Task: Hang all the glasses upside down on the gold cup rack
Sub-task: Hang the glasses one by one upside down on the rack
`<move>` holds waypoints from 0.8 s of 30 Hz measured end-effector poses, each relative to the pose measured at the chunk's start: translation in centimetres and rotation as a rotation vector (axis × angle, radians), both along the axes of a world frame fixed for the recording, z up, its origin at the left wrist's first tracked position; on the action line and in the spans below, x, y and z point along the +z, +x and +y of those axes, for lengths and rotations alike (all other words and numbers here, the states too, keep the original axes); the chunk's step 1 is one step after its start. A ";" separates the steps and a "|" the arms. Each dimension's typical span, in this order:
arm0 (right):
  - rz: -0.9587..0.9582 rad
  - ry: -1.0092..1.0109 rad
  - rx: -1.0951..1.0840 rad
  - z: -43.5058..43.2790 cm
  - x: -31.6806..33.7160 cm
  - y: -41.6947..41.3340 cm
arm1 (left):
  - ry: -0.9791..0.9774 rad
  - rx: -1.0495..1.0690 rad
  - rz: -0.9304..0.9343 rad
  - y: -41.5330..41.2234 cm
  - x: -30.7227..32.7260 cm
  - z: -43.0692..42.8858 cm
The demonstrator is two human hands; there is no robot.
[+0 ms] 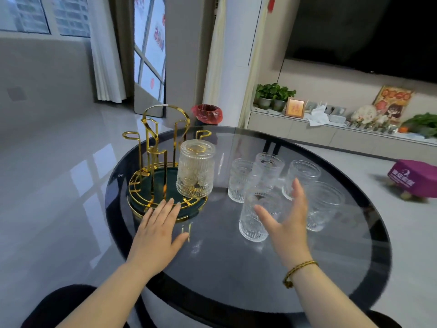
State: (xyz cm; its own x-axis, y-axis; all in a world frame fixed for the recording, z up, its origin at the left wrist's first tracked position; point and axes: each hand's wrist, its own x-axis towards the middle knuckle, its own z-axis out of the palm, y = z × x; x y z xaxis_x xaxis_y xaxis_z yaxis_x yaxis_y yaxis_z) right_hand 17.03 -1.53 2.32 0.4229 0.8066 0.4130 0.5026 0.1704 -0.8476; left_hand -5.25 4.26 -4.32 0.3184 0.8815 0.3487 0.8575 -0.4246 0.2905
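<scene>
The gold cup rack (163, 166) stood on the left part of the round glass table (236, 268), on its dark green round base. One ribbed glass (195, 170) already hung upside down on a peg at the right front of the rack. The other pegs that I could see were free. Five more glasses stood upright in a group on the right half of the table, well apart from the rack. The nearest glass (256, 215) of this group was just in front of the right hand (287, 223).

The left hand (157, 227) lay flat with the fingers spread, touching the front rim of the rack base, and it held nothing. The right hand was open too, thumb and fingers apart, close to the nearest glass but not closed on it.

I judged that the step in hand was taking the second glass, with one of six done. The next move called for closing the fingers around this glass, turning it over and lowering it on a free peg.

The glasses overlapped and were transparent, so their edges were hard to separate. The back pegs of the rack were partly hidden behind the hanging glass.
</scene>
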 end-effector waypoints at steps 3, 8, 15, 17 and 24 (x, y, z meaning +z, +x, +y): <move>0.159 -0.114 -0.010 -0.8 -2.6 0.3 | -0.014 0.033 0.022 0.2 0.1 0.0; 0.250 -0.307 -0.023 -0.2 -5.0 0.2 | -0.036 0.040 0.027 0.4 0.2 -0.1; -0.032 -0.432 -0.204 1.4 -5.7 0.0 | -0.050 0.062 0.046 0.5 0.2 -0.1; -0.052 -0.440 -0.236 1.7 -5.9 0.0 | -0.043 0.064 0.038 0.5 0.3 -0.1; -0.061 -0.432 -0.245 2.0 -6.0 0.3 | -0.072 0.054 0.004 0.6 0.7 -0.4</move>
State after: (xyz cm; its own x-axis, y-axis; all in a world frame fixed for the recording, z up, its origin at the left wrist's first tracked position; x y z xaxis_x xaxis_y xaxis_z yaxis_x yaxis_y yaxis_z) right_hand 17.30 0.49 -3.67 0.6069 0.7894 0.0928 0.5347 -0.3190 -0.7825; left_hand -4.67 3.88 -3.57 0.2713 0.9200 0.2830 0.8796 -0.3563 0.3151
